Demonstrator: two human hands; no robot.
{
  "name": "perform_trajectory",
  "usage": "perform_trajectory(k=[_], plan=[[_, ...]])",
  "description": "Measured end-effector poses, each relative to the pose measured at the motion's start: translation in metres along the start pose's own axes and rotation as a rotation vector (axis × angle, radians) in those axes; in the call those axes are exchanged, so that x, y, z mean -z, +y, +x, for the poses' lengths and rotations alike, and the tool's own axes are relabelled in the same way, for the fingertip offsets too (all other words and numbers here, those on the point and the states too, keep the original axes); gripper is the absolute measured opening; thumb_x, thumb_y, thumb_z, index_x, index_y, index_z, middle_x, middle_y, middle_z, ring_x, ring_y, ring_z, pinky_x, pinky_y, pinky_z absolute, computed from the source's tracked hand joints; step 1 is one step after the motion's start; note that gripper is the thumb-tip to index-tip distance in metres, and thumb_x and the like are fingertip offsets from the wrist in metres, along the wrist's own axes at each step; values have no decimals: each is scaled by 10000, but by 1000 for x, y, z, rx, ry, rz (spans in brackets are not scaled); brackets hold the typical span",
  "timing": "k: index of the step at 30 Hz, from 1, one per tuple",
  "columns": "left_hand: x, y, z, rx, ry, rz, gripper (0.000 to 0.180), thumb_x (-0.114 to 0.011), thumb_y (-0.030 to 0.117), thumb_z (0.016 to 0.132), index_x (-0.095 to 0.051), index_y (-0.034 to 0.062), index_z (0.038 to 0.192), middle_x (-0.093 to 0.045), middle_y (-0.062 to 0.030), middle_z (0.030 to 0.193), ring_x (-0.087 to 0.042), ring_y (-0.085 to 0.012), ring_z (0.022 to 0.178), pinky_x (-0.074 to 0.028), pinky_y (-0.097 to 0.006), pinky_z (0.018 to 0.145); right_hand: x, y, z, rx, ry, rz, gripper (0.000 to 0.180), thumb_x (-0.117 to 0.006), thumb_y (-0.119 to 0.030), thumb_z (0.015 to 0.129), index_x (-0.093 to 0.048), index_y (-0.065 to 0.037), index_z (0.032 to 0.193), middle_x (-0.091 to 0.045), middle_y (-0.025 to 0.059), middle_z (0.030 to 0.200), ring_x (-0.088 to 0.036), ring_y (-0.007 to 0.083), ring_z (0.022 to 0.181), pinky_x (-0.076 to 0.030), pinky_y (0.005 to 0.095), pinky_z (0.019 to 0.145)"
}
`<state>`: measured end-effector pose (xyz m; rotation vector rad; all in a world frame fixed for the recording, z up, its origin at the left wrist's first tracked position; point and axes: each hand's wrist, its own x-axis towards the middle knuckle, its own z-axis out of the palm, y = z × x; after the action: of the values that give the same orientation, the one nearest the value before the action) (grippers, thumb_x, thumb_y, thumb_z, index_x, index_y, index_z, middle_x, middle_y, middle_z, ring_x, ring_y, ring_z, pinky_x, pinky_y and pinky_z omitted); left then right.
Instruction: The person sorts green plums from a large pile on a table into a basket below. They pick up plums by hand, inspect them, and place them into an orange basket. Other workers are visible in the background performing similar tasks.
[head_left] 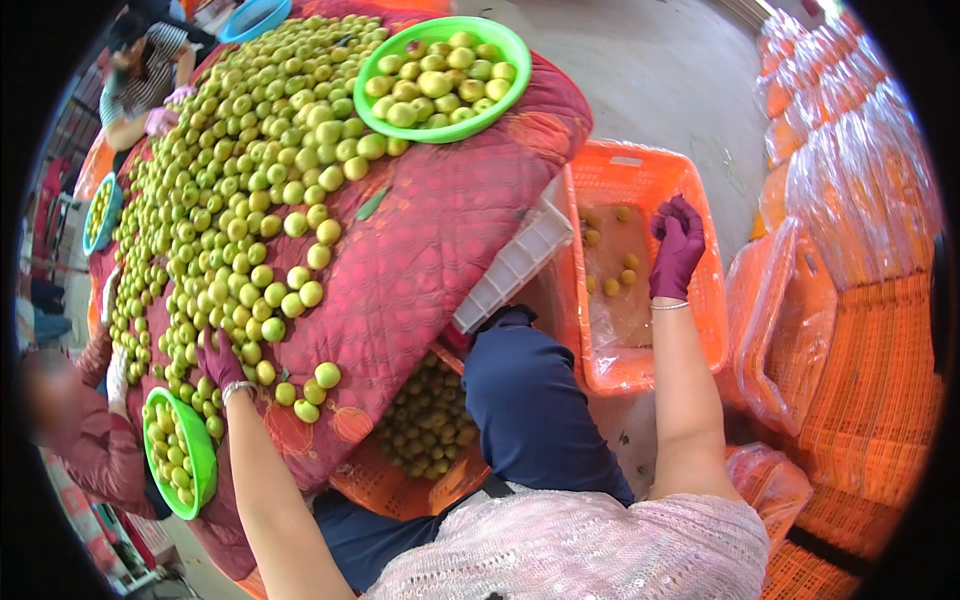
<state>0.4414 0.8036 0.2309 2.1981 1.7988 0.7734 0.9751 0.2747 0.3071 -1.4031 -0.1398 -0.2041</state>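
A heap of round yellow-green fruits (255, 190) covers much of a red quilted cloth (430, 235) on the table. My left hand (218, 360), in a purple glove, reaches in at the near edge of the heap. Its fingers are apart and touch the fruits, with no fruit seen in its grasp. My right hand (679, 248), gloved alike, is over an orange plastic crate (712, 310) on the right. Its fingers are curled in, and whether something small is inside them is hidden. Several yellowish fruits (612, 287) lie on the crate's bottom.
A green basket (520, 75) of fruits sits at the table's far edge, another green basket (207, 460) at the near left. Two co-workers (150, 80) (85, 430) are on the left. Wrapped orange crates (850, 170) stack up at right. A white plastic tray (515, 265) leans beside my knee.
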Motion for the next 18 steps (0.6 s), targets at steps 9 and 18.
perform_trajectory(k=[9, 18], plan=[[44, 63, -75, -179, -245, -297, 477, -675, 227, 852, -530, 83, 1283, -550, -141, 1267, -502, -270, 1181, -394, -375, 1008, -244, -37, -134, -84, -1091, -113, 273, -513, -39, 894, -561, -6, 1161, -640, 86, 953, -623, 140, 805, -507, 266, 728], [89, 63, -108, 19, -448, -744, 517, -393, -159, 798, -501, 19, 1272, -564, -121, 1271, -559, -208, 1155, -445, -320, 985, -371, 26, -271, 630, -1519, -442, 502, -407, -433, 947, -471, -111, 1326, -539, 134, 1286, -457, 297, 1232, -128, 490, 1112]])
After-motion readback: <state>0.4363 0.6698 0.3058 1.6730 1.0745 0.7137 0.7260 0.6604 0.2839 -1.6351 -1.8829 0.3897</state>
